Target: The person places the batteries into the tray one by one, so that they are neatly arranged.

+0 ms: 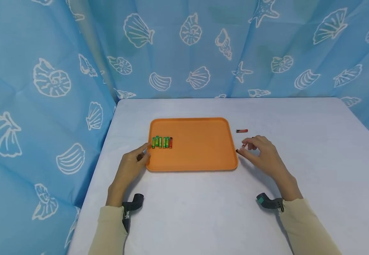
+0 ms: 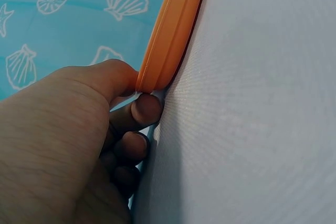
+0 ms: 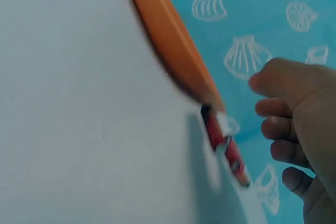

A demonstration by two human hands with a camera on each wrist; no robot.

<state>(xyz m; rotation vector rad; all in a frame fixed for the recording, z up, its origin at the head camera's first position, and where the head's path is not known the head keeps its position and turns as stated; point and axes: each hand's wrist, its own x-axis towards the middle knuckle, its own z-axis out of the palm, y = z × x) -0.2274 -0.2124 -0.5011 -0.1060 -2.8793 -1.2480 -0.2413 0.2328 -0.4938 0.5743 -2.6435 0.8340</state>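
Green and red cylindrical batteries [image 1: 160,142] are aligned in an orange rectangular tray [image 1: 200,145] — edge pinched by the left hand [image 1: 130,164], probably for steadiness; right hand [image 1: 264,156] held empty, fingers [image 3: 276,107] parted.

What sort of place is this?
Probably an indoor corner set up for filming handwork: blue seashell cloth hung behind a white table, an orange tray of batteries, and wrist cameras being worn.

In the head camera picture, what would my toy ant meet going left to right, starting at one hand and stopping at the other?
Bare left hand → row of green cylindrical batteries → red cylindrical battery → bare right hand.
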